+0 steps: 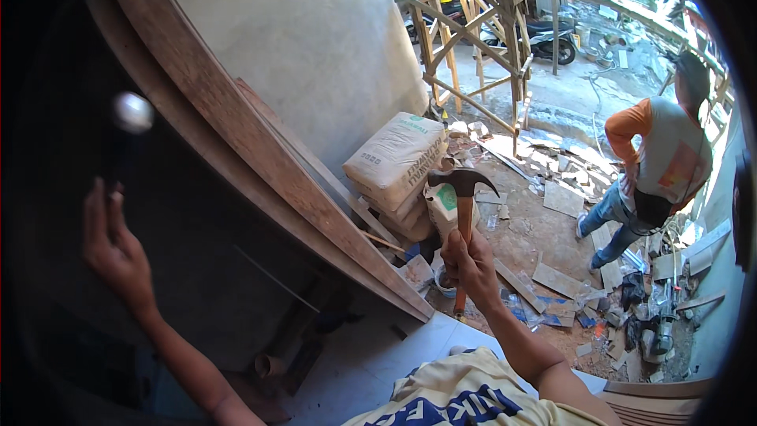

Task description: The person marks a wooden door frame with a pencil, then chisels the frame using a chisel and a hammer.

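Observation:
My right hand (pixel 471 267) is wrapped round the wooden handle of a claw hammer (pixel 465 217). The hammer stands upright with its dark metal head at the top, the claw pointing right. Raised in the dark area at the left, my left hand (pixel 118 256) has its fingers stretched upward and apart; no held thing can be made out. A blurred, shiny round thing (pixel 134 113) shows just above those fingertips, too dim around it to name. Long brown wooden boards (pixel 260 166) form a curved-looking frame edge between my two hands.
Stacked bags (pixel 398 154) stand against the pale wall (pixel 307 24). Broken tiles (pixel 561 199) and debris litter the ground. At the right stands a person (pixel 666 150) in an orange-sleeved shirt. A wooden scaffold (pixel 473 39) and a motorbike (pixel 556 41) are farther off. A power tool (pixel 658 335) lies lower right.

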A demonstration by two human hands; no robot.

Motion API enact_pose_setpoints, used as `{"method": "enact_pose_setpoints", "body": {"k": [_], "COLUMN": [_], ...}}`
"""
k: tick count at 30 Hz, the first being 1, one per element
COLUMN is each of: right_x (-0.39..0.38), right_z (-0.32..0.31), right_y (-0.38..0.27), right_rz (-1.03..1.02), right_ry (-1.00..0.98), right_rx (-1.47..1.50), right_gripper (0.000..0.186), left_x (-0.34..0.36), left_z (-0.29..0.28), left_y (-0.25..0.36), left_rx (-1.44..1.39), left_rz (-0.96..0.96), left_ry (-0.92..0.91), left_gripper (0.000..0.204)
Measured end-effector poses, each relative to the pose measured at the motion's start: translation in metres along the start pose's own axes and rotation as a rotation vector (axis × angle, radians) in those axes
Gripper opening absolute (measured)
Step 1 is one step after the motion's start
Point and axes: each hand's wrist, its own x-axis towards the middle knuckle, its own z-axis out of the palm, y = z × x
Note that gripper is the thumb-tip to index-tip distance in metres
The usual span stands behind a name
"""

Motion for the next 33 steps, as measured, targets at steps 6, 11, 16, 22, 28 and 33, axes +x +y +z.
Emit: {"method": "enact_pose_setpoints", "body": {"k": [6,11,16,22,28,33], "right_x": [-0.022,-0.061,-0.092,-0.087,-0.070,-0.044], "right_z": [0.014,0.042,0.054,0.041,0.003,-0.035], "right_y": [-0.006,-0.001,-0.002,-0.028,-0.048,-0.055], "right_rz": [-0.135,-0.147,0.170,0.180,0.161,0.090], "right_ry": [-0.119,-0.248,-0.157,-0.113,-0.056,-0.150], "right_rx": [-0.019,-0.089,-0.179,-0.250,-0.221,-0.334], "right_gripper": [0.041,0.043,0.031,0.028,0.014,0.021], "left_x": [-0.087,-0.158,-0.182,-0.199,-0.181,-0.191], "left_z": [0.017,0.024,0.022,0.027,0.024,0.049], "left_y": [0.131,0.159,0.179,0.214,0.273,0.320], "left_rx": [-0.405,-0.601,-0.704,-0.929,-1.357,-1.430], "left_rz": [-0.013,0.079,0.072,-0.009,-0.334,-0.282], "left_ry": [-0.373,-0.447,-0.484,-0.640,-0.706,-0.745], "left_gripper": [0.029,0.026,0.026,0.033,0.034,0.036]}}
